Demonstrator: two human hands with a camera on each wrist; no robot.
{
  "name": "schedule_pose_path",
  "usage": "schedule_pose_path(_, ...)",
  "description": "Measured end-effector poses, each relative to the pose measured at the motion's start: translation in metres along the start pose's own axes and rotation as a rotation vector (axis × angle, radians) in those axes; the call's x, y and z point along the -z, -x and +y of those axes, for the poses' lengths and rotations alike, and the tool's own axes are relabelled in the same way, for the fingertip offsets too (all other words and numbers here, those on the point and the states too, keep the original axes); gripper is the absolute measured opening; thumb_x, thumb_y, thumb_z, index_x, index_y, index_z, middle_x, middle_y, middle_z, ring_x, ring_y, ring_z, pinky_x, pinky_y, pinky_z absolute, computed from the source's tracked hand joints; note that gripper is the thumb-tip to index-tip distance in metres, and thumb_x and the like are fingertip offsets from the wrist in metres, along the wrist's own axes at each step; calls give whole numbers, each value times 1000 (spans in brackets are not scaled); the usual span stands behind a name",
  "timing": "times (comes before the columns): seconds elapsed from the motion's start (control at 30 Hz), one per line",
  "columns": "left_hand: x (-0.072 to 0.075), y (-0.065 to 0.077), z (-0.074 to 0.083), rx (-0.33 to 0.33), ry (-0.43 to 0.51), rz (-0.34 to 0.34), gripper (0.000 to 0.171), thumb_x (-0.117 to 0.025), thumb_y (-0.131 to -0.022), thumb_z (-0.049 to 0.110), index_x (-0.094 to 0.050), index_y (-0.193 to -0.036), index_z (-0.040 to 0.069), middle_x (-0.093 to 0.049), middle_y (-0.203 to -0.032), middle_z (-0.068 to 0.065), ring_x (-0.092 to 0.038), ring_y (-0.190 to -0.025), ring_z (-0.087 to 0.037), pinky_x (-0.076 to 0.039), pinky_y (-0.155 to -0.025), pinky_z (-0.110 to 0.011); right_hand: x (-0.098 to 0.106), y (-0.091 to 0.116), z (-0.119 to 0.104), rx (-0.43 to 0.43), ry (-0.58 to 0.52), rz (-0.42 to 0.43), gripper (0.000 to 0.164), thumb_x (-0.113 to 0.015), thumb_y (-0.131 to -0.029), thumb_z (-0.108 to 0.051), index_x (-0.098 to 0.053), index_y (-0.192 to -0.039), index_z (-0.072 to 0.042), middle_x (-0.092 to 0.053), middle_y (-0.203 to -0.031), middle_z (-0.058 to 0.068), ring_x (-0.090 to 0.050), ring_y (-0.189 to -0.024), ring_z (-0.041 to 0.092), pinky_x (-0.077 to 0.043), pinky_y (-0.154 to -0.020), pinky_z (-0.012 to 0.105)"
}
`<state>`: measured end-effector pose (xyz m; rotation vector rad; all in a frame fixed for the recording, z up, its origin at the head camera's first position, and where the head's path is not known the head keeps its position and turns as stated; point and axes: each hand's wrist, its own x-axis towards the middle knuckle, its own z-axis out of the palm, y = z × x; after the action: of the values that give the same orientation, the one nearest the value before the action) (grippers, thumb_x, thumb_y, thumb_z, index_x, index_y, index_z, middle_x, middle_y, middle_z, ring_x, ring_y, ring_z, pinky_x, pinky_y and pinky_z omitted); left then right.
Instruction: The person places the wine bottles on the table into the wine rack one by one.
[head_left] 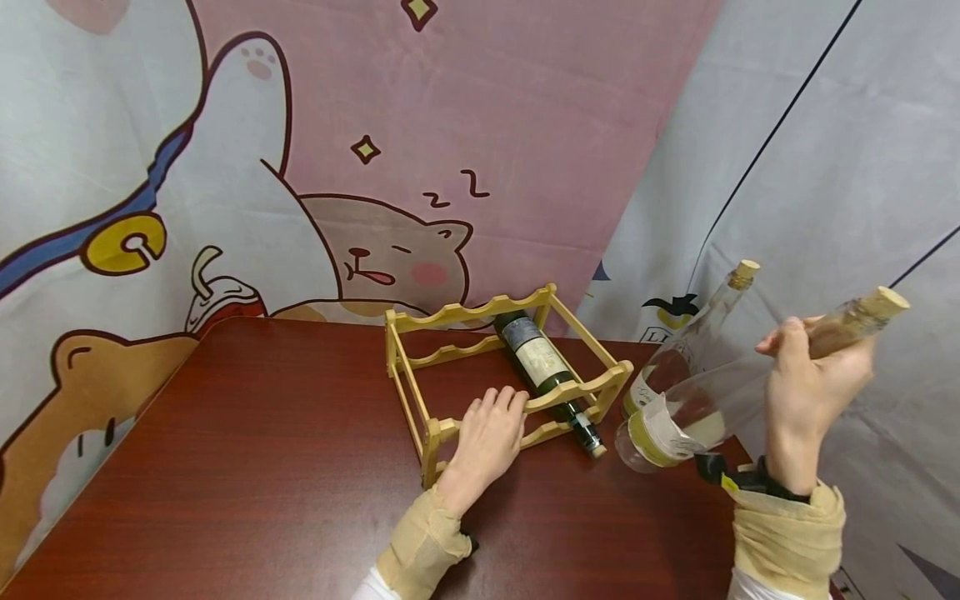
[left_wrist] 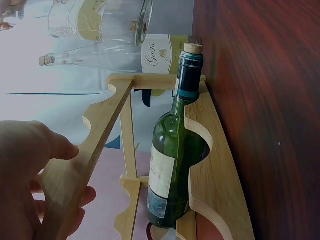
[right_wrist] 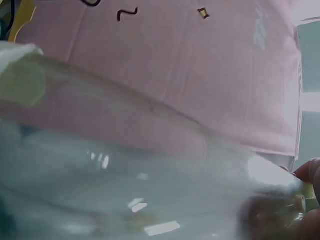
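Observation:
My left hand [head_left: 491, 429] grips the upper front rail of a wooden wine rack [head_left: 442, 315]. In the left wrist view its thumb lies on one side of the rail and its fingers curl round the other. A dark green wine bottle [head_left: 542, 360] with a cork lies in the rack's lower level, neck towards me. My right hand [head_left: 813, 383] holds a clear, corked glass bottle [head_left: 720, 404] by the neck. That bottle is tilted, its base pointing left near the rack's right side, and its white and yellow-green label is partly peeled.
A second clear corked bottle [head_left: 708, 321] stands behind the held one, at the table's right edge. The dark red-brown table [head_left: 285, 467] stretches left of the rack. A printed cloth [head_left: 525, 150] hangs close behind the table and along its right side.

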<state>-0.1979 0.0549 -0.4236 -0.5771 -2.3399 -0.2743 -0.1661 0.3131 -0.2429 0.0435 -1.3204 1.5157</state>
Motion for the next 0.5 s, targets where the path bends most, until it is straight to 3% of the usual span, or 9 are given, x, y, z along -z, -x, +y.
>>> schedule_pose_path(0.3, 5, -2, 6, 7, 141, 28, 31, -60, -91, 30, -62, -118, 16, -68, -109, 3, -59, -106, -16, -43, -97, -39, -10, 16, -6, -65, -107, -8, 20, -51, -82, 11, -54, -97, -1, -54, -72, 12, -55, -47, 16, -48, -47, 20)
schedule_pose_path(0.5, 11, -4, 12, -61, 287, 51, 40, -61, -89, 36, -59, -122, 13, -67, -114, 1, -60, -110, -16, -44, -102, -34, -15, 27, -6, -80, -184, -2, 14, -52, -81, 13, -53, -88, 2, -51, -68, 13, -54, -44, 18, -48, -46, 21)
